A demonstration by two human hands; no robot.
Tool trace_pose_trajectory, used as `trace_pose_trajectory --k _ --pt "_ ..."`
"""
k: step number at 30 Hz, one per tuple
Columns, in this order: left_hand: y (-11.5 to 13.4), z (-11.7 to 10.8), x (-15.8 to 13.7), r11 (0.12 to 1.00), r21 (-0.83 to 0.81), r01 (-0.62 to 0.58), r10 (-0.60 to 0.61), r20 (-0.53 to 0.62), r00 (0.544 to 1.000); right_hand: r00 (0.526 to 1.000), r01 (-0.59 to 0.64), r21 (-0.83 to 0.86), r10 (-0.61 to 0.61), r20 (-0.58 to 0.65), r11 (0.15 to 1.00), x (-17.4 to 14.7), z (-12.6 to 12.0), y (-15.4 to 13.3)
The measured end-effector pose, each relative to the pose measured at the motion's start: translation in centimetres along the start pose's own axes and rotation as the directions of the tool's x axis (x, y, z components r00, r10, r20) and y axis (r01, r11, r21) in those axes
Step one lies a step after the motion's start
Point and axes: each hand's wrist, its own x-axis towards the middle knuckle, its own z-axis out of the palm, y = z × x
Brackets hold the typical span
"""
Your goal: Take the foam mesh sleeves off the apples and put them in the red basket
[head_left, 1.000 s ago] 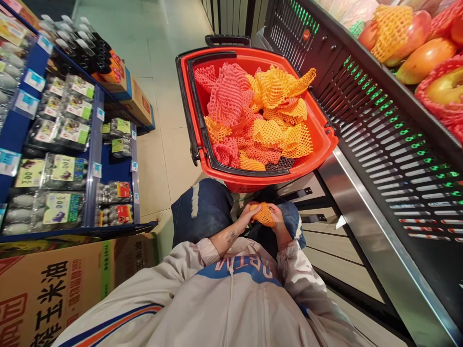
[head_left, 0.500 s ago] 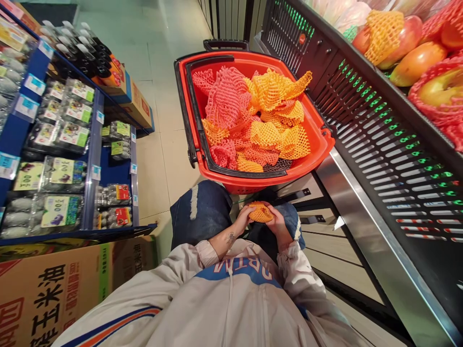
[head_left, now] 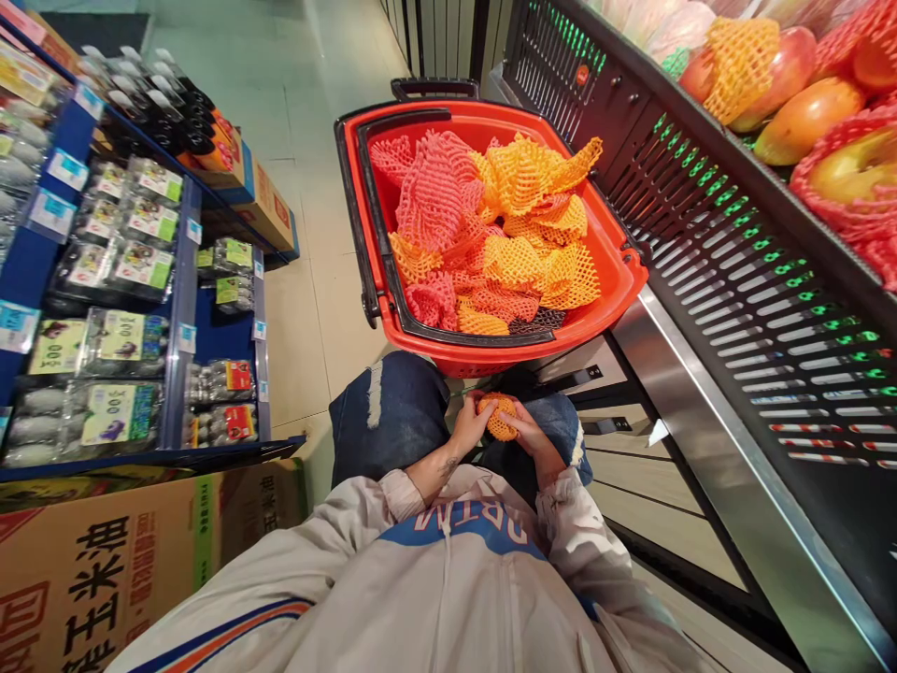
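Low in front of me, between my knees, a round fruit in an orange foam net [head_left: 502, 421] is held by both hands. My left hand [head_left: 471, 425] grips it from the left side, its fingers curled around the net. From the other side my right hand [head_left: 530, 428] closes on the same fruit. The net covers most of the fruit, so its kind is hard to tell. Just beyond my hands stands a red shopping basket [head_left: 620, 304] with black handles. Inside it lie many loose foam nets, pink [head_left: 434, 192] and yellow-orange [head_left: 522, 178].
To the right runs a black slotted display crate [head_left: 707, 234] holding mangoes [head_left: 809, 121] and netted fruit [head_left: 851, 173]. On the left, a blue shelf [head_left: 175, 346] carries packs of eggs [head_left: 122, 416]. Dark bottles [head_left: 161, 103] stand behind it, and a large carton [head_left: 140, 570] sits nearer me.
The netted fruit has been turned between my hands and now looks rounder, with its netted side facing up. Both hands have shifted slightly around it. The basket stays in place.
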Motion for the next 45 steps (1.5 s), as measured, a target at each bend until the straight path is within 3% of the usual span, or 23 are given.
trace_pose_trajectory --k 5,9,22,29,38,45 --pt "0.7 -0.2 -0.2 0.990 0.066 -0.124 0.119 0.073 0.990 0.995 0.054 0.015 -0.052 -0.085 0.998 0.7 -0.5 0.8" --pt "1.1 -0.4 -0.3 0.980 0.076 -0.181 0.179 0.033 0.983 0.990 0.073 0.005 -0.071 -0.126 0.997 1.2 -0.5 1.2" --pt "-0.6 -0.2 1.7 0.984 -0.173 -0.048 0.020 -0.159 0.987 0.990 0.096 -0.070 -0.103 -0.097 0.993 0.6 0.5 0.0" --pt "-0.4 0.1 1.5 0.965 -0.262 -0.007 -0.011 -0.068 0.998 0.994 0.070 0.010 -0.069 -0.087 0.997 -0.1 0.4 -0.1" --pt "0.5 0.7 0.3 0.951 -0.309 -0.008 0.038 0.092 0.995 0.992 0.050 0.211 -0.024 -0.122 0.976 1.1 -1.1 0.2" --pt "-0.7 0.6 1.0 0.955 -0.294 -0.028 0.038 0.031 0.999 0.993 0.071 0.287 -0.040 -0.113 0.955 0.7 -0.9 -0.2"
